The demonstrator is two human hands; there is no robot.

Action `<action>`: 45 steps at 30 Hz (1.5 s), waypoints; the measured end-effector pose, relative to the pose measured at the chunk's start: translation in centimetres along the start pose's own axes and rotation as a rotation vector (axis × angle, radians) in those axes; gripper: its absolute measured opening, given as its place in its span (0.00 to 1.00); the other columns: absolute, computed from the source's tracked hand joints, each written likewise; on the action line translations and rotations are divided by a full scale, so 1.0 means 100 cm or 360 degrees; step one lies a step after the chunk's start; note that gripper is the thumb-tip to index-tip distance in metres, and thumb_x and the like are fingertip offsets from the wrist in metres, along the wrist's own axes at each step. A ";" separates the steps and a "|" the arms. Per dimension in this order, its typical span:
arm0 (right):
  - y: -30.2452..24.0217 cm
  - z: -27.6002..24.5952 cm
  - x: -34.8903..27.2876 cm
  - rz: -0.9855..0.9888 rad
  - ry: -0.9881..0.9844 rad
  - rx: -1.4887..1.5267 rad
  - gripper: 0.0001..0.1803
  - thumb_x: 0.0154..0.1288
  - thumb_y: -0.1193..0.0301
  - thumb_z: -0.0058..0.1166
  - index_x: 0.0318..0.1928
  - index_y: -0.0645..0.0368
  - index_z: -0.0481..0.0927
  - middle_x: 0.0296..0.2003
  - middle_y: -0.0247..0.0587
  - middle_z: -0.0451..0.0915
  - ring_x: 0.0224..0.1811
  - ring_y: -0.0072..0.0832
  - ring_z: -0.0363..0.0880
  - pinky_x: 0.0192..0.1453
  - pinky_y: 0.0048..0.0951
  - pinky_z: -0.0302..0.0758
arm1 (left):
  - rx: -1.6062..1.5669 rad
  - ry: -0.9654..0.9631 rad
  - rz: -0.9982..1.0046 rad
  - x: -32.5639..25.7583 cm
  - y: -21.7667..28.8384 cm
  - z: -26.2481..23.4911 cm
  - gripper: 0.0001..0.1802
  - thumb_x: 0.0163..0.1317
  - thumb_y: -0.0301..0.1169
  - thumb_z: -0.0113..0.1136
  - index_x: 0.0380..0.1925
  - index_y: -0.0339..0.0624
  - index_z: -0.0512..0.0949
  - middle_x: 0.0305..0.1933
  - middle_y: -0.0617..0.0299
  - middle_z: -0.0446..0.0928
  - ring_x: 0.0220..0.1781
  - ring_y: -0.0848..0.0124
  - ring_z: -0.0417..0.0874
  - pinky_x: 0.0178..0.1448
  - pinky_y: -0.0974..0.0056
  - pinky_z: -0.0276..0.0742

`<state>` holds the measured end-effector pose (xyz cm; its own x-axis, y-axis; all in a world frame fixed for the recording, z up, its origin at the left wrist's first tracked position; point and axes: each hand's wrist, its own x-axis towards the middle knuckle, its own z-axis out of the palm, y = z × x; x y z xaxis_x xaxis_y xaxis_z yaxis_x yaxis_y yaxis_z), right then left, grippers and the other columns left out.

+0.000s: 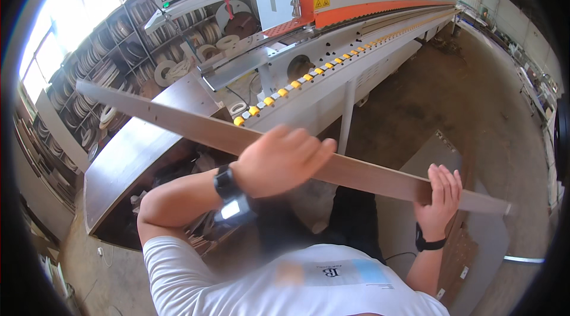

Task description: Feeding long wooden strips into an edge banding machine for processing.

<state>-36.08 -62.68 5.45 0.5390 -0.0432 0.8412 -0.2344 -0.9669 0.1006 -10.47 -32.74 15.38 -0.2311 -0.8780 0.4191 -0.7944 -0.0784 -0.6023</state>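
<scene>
Holding a long board strip slantwise over the right edge of the desk.
My right grip pinches it; my left grip, blurred, I can't judge. Lifting seems done, setting down isn't.

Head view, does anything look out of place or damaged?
Loose pieces lie jumbled below the grey table at left, which looks untidy. The long board shows no clear damage, though its right end is blurred.
</scene>
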 end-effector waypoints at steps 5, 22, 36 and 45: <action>0.074 0.026 -0.029 0.0297 -0.0112 -0.0199 0.36 0.55 0.85 0.59 0.68 0.55 0.80 0.66 0.43 0.83 0.71 0.43 0.79 0.82 0.53 0.68 | -0.0637 -0.0500 -0.0544 -0.065 -0.016 0.002 0.38 0.45 0.30 0.76 0.62 0.43 0.79 0.41 0.60 0.81 0.46 0.60 0.84 0.53 0.57 0.81; -0.113 0.119 0.088 -0.0416 0.0095 0.0846 0.16 0.65 0.69 0.62 0.52 0.44 0.89 0.56 0.25 0.88 0.63 0.27 0.83 0.76 0.46 0.73 | -0.0885 -0.0453 -0.0664 -0.039 -0.004 0.016 0.32 0.66 0.42 0.72 0.68 0.49 0.79 0.53 0.57 0.81 0.54 0.56 0.82 0.58 0.54 0.81; -0.075 0.171 -0.025 0.0236 -0.0526 0.1324 0.11 0.60 0.67 0.71 0.44 0.50 0.90 0.45 0.32 0.91 0.46 0.36 0.87 0.50 0.38 0.84 | -0.0313 -0.0882 -0.1512 -0.228 -0.153 -0.008 0.23 0.72 0.32 0.65 0.67 0.55 0.81 0.56 0.57 0.85 0.60 0.54 0.84 0.64 0.52 0.80; -0.075 0.211 -0.115 0.0528 -0.0990 0.1488 0.10 0.64 0.68 0.71 0.45 0.55 0.90 0.42 0.38 0.90 0.43 0.34 0.89 0.50 0.36 0.84 | -0.0259 -0.1127 -0.1983 -0.347 -0.200 -0.012 0.25 0.74 0.33 0.63 0.69 0.47 0.79 0.59 0.47 0.84 0.62 0.48 0.84 0.67 0.51 0.78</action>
<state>-23.43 -60.24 -16.20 0.9268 -0.1933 0.3221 0.1088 -0.6825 -0.7227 12.76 -0.11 13.70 0.9314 -0.3286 0.1568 -0.3328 -0.9430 0.0003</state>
